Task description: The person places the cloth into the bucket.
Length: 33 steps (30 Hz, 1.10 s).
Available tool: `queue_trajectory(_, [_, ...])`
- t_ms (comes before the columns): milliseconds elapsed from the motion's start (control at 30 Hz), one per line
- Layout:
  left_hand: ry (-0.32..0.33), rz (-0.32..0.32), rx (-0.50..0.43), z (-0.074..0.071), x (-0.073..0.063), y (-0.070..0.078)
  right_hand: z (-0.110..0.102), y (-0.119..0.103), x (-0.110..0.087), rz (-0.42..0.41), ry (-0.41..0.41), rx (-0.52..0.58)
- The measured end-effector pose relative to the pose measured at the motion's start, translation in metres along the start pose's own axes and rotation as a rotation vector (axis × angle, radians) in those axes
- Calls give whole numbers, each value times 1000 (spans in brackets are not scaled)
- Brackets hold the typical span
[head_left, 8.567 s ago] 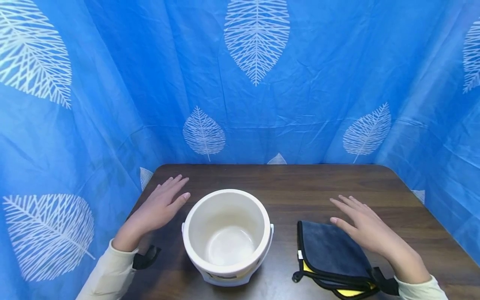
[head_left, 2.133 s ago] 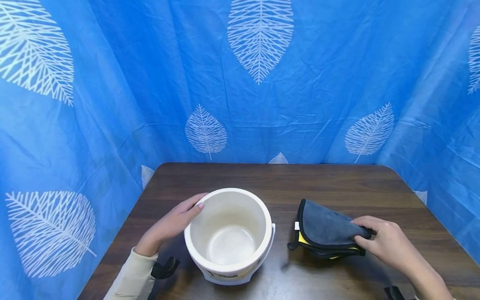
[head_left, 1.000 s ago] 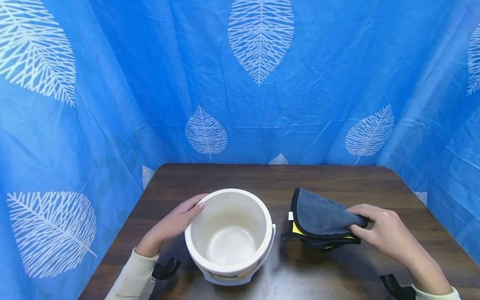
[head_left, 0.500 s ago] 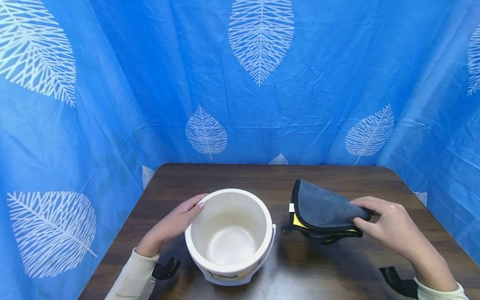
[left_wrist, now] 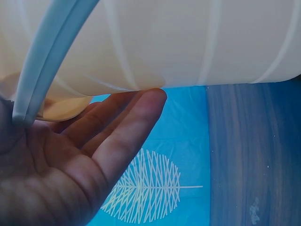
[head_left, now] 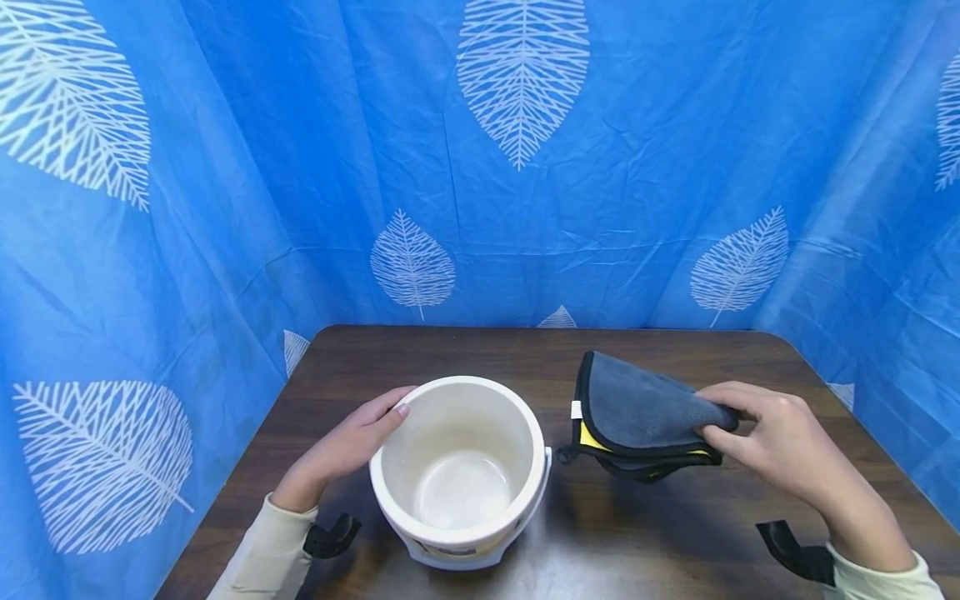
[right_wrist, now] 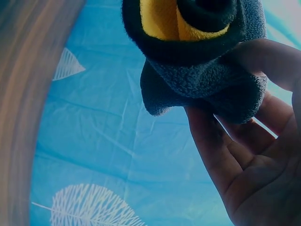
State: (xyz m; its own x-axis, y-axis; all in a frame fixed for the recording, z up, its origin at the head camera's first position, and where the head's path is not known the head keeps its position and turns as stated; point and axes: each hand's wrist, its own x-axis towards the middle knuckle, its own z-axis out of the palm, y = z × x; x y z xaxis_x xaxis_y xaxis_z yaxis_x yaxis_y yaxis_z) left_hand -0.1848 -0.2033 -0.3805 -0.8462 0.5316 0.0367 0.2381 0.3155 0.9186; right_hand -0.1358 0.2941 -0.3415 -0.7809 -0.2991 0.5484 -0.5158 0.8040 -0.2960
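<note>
A white bucket (head_left: 453,531) stands upright on the table, its inside bare. My left hand (head_left: 345,454) holds it at the left side of its rim, thumb over the edge and fingers along the outer wall. Seen from the left wrist, fingertips (left_wrist: 153,96) meet the bucket wall beside the pale blue handle (left_wrist: 54,54). To the bucket's right, my right hand (head_left: 772,433) pinches a folded towel (head_left: 645,408) by its right end, thumb below and fingers over it. The towel is grey with black edging and a yellow inside, and it hangs above the table.
The dark wooden table (head_left: 465,350) bears the bucket. A blue curtain (head_left: 637,167) with white leaf prints surrounds its back and sides. Black straps (head_left: 798,554) hang at both wrists. The towel's black loop (head_left: 567,454) lies close to the bucket's right handle joint.
Both hands first hovered apart from things. The left hand has taken the bucket's rim; the right has gripped the towel, lifted it and shifted it slightly left and away from me.
</note>
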Motion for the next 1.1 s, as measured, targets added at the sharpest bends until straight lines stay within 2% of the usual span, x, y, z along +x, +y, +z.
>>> queue_trajectory(333, [3, -2, 8, 0, 2, 0, -4, -5, 8, 1, -6, -13])
queue_trajectory(733, [10, -8, 14, -1, 1, 0, -1, -14, 20, -36, 21, 25])
queue_trajectory(1100, [14, -10, 6, 0, 0, -1, 4, -27, 33, -60, -3, 30])
